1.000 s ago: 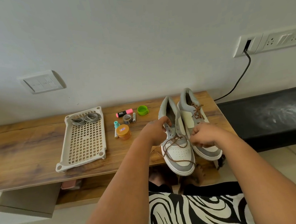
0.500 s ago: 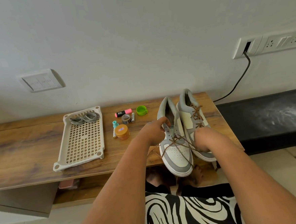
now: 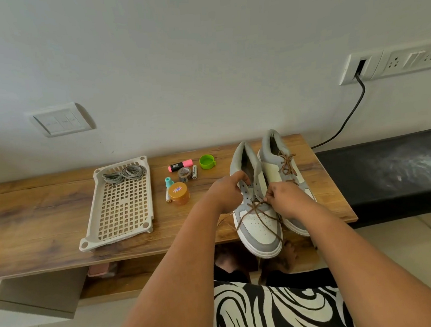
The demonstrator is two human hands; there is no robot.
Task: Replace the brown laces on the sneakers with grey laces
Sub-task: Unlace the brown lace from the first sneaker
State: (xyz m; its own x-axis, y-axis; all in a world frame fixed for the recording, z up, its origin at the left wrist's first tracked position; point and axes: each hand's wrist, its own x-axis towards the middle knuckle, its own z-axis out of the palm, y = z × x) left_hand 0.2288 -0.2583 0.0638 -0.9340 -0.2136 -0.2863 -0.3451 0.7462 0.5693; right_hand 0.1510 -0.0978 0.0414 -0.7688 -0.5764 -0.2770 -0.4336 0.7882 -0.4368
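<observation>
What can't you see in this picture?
Head view only:
- Right hand fingertips: curled under, so the grip on the brown lace is unclear.
- Right sneaker front: behind that hand.
- Highlighter label: too small.
- Under the table: shadowed.

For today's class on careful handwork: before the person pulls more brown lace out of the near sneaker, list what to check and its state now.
1. Left hand steadies the left sneaker at its collar: ok.
2. Right hand pinches the brown lace: ok.
3. Upper eyelets already freed: ok; lace still crosses the lower ones.
4. Loose lace ends free of snags: cannot tell.
5. Grey laces ready in the tray: ok.
6. Right sneaker unlaced: not ok, still tied.
</observation>
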